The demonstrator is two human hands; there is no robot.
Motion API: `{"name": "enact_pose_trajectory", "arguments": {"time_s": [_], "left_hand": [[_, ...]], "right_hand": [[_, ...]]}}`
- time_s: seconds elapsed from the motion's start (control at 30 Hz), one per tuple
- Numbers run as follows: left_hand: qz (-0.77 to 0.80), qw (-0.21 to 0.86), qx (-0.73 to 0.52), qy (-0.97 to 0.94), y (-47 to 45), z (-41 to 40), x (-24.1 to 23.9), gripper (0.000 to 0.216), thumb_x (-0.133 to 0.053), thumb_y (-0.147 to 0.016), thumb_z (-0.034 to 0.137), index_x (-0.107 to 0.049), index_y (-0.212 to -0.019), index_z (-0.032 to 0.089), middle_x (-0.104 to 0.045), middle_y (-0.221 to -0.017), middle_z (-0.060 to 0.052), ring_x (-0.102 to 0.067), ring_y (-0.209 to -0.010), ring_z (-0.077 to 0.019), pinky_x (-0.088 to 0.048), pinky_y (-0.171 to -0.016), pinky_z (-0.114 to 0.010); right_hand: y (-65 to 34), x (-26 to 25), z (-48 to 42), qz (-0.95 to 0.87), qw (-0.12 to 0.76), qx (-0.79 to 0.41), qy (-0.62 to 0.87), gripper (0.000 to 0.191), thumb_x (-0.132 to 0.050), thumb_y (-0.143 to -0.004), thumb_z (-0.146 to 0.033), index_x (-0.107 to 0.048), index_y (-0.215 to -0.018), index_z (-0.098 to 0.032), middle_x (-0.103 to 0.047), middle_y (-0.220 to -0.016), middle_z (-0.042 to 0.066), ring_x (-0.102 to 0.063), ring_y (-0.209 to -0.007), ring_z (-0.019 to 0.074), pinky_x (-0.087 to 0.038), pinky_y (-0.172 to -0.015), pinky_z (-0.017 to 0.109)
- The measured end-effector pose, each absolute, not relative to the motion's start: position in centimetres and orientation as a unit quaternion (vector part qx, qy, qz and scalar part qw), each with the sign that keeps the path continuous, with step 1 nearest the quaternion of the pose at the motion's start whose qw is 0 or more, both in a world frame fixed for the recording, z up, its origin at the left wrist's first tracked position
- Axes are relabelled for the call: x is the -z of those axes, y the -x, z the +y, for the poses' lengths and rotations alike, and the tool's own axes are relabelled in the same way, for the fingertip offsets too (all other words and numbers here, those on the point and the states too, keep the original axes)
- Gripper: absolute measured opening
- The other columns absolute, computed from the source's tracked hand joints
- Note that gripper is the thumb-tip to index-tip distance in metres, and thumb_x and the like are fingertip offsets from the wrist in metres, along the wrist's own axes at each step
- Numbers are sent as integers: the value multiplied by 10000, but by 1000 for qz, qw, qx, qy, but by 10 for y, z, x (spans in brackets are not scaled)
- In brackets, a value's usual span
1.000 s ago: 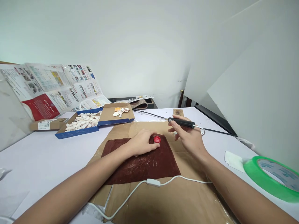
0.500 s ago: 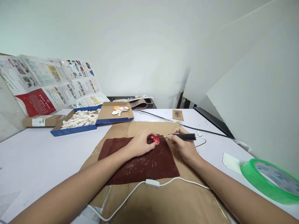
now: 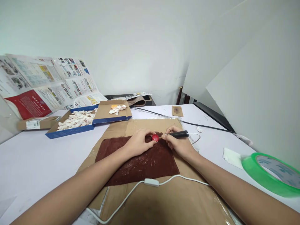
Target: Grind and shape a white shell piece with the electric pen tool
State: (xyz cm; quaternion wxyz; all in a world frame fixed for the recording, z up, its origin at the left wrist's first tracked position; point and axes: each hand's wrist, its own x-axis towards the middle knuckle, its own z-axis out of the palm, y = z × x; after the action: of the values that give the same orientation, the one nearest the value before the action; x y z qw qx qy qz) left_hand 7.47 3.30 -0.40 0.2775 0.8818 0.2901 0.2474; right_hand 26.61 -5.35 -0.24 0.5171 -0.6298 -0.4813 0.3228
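My left hand (image 3: 140, 142) pinches a small round red cap-like piece (image 3: 155, 137) between thumb and fingers, above a dark brown cloth (image 3: 140, 168). My right hand (image 3: 179, 145) grips a black-handled soldering iron (image 3: 180, 134) like a pen. Its brass-coloured tip points left at the rim of the red piece, and the two look to be touching or nearly so. A white cord leaves the back of the handle. My left fingers partly cover the red piece's far side.
Brown cardboard (image 3: 164, 200) lies under the cloth, crossed by a white cord with an inline switch (image 3: 151, 182). Back left are a blue box of white shell-like flakes (image 3: 77, 120) and its lid (image 3: 100, 114). Green tape (image 3: 257, 175) lies right; a black cable (image 3: 203, 125) runs behind.
My right hand has brought the iron leftward, so its tip is closer to the red piece. The left hand still holds that piece; the whole view has shifted slightly.
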Motion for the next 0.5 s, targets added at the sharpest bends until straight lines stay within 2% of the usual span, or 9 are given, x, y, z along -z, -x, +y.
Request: {"name": "enact_pose_trajectory", "arguments": {"time_s": [0.5], "left_hand": [[291,273,-252,-882,-74,32,5,216,-700,-903,254,-762,-1105,207,-807,-1127,-56,-737,-1040,-254,-562,-921,-366]], "right_hand": [[-268,4,-53,-500,509,-298,634,244,-725,-745,-424,-542,-746,-263,-566,-577,-54,-511,-535,167,-361,-522,310]]}}
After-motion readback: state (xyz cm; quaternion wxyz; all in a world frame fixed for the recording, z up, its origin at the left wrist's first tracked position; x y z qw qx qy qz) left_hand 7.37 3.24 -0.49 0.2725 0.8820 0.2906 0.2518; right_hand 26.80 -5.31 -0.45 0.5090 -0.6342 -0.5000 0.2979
